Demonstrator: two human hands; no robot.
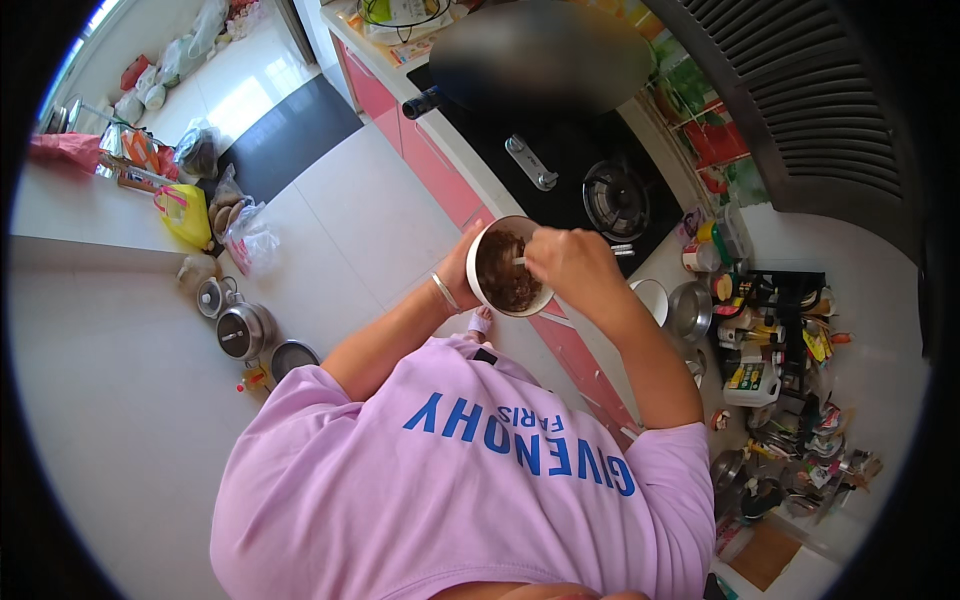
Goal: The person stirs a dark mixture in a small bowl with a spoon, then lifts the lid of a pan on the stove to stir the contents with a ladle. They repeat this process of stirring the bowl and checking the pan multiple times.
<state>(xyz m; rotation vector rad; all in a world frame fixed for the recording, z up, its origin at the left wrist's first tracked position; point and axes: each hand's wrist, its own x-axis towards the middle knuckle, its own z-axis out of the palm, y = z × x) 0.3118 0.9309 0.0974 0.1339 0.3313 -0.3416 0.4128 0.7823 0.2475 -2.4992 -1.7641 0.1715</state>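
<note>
My left hand [459, 264] grips a white bowl [474, 279] by its outer side, tilted towards me in front of my chest. Inside the bowl lies a dark brown, lumpy mixture [504, 279] that coats part of the wall. Over the bowl's right rim, my right hand [566, 262] is closed around the handle of a light-coloured utensil [519, 261], whose lower end is in the mixture; its tip is hidden. Beyond the bowl is a black gas hob [555, 202] with a round burner [618, 199] and a control panel [531, 163].
A large blurred pan [540, 56] covers the hob's far part, its dark handle [421, 103] jutting over the counter edge. Right of my arm stand a white bowl [651, 300], a metal bowl [690, 310] and a bottle rack [795, 281]. Pots [246, 330] and bags [184, 216] stand at the left.
</note>
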